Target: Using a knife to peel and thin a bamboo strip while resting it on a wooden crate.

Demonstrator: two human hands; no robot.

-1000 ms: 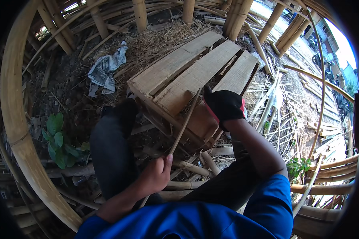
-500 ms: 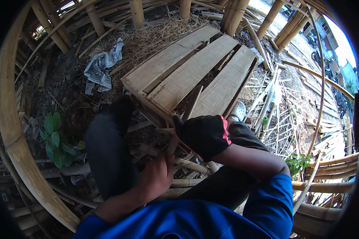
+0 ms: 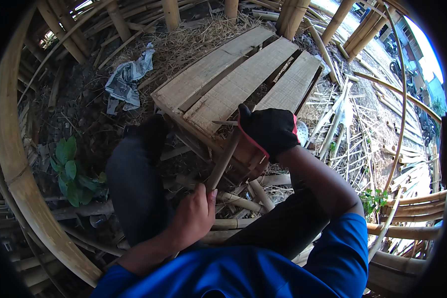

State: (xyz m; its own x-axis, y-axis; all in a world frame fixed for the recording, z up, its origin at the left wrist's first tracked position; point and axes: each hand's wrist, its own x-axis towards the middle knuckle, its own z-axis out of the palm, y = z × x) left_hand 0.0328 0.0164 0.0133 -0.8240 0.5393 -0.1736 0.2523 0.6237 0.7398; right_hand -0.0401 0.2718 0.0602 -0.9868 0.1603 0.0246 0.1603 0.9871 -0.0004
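Left hand (image 3: 196, 213): bare, fingers clamped on a bamboo strip (image 3: 222, 166). We note the strip's long axis running from this grip away from the body and slightly rightward, its visible far part reaching the right hand (image 3: 270, 130); the left is the nearer hand to the body.

Right hand: black glove with red edging, fingers curled closed on what looks like a thin pointed blade (image 3: 224, 122), which juts leftward across the strip's far part. The handle is hidden by the glove; we cannot tell whether the edge touches the strip.

Outward: a slatted wooden crate (image 3: 246, 82) lies just beyond both hands, crumpled newspaper (image 3: 124, 85) left of it, a leafy plant (image 3: 70, 166) nearer on that side.
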